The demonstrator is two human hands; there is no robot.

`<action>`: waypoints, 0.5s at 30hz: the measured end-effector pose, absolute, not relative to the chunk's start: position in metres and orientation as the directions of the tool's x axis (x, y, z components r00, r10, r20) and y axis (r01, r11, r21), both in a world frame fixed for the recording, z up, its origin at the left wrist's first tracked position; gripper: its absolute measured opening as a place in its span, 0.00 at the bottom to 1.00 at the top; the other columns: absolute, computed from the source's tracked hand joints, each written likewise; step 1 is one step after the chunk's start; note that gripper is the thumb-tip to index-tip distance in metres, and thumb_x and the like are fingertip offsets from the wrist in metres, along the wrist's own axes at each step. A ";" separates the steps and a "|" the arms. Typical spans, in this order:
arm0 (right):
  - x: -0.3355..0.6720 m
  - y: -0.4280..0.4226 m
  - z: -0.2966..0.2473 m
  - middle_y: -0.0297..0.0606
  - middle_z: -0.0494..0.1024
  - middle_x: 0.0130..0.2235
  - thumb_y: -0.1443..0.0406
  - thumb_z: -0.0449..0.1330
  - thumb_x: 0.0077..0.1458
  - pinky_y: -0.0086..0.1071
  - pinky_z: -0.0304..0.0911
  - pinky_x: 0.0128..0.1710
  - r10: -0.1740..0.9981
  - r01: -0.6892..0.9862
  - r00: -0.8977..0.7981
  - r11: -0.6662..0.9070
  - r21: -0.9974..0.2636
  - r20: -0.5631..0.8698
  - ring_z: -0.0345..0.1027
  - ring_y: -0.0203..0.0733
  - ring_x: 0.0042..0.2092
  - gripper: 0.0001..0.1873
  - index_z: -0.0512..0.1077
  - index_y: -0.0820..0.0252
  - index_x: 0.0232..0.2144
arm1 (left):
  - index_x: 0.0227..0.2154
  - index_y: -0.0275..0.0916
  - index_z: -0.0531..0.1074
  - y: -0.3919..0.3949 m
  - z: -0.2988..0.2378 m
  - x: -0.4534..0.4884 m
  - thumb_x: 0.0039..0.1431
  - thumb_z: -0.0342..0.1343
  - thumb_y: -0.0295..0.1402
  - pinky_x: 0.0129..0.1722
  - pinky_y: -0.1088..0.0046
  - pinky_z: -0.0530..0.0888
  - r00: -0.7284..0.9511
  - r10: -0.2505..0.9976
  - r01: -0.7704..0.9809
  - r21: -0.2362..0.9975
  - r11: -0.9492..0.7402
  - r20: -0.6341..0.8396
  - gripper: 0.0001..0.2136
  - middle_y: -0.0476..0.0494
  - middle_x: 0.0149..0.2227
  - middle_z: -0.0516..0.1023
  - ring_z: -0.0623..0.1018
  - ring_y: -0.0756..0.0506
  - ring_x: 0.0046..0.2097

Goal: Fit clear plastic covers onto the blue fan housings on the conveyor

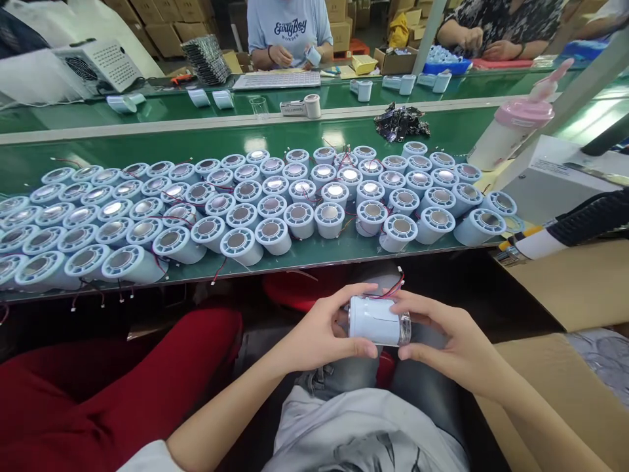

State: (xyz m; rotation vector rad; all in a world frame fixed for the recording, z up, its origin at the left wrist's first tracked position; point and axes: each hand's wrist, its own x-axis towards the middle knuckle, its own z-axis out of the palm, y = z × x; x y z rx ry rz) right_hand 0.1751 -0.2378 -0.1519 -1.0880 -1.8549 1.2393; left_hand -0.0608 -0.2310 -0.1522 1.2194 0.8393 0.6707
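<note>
Above my lap, both hands grip a light blue cylindrical housing lying on its side. A clear plastic sleeve shows at its right end. My left hand wraps the left end, thumb below and fingers above. At the right end, my right hand pinches the housing and sleeve between thumb and fingers. Thin red and black wires with a small white connector rise from behind the housing. Its end faces are hidden by my fingers.
Rows of similar blue cylinders with silvery tops stand on the green bench; some wires hang over its edge. A pink-lidded bottle and a cardboard box are at right. A person in red trousers sits at my left; others work opposite.
</note>
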 end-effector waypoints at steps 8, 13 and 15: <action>0.177 -0.238 -0.145 0.42 0.73 0.52 0.62 0.68 0.53 0.43 0.71 0.51 0.874 0.169 -0.477 -0.010 -0.986 -0.090 0.70 0.52 0.53 0.21 0.70 0.53 0.49 | 0.58 0.48 0.67 -0.232 -0.143 -0.067 0.43 0.71 0.34 0.52 0.65 0.73 0.544 0.836 0.119 0.993 0.005 -0.070 0.36 0.41 0.56 0.71 0.73 0.39 0.54; 0.175 -0.240 -0.144 0.40 0.75 0.47 0.59 0.68 0.52 0.37 0.72 0.46 0.857 0.059 -0.479 -0.185 -0.981 -0.190 0.71 0.48 0.48 0.22 0.69 0.53 0.49 | 0.58 0.48 0.67 -0.233 -0.142 -0.068 0.43 0.71 0.34 0.57 0.62 0.69 0.558 0.830 0.126 0.988 -0.094 0.008 0.36 0.41 0.58 0.71 0.71 0.37 0.58; 0.174 -0.240 -0.144 0.39 0.75 0.44 0.57 0.69 0.51 0.34 0.71 0.41 0.843 0.022 -0.482 -0.259 -0.966 -0.237 0.72 0.45 0.44 0.23 0.69 0.54 0.48 | 0.58 0.48 0.67 -0.234 -0.142 -0.069 0.43 0.71 0.34 0.58 0.62 0.68 0.562 0.826 0.125 0.983 -0.133 0.040 0.36 0.41 0.58 0.71 0.70 0.37 0.59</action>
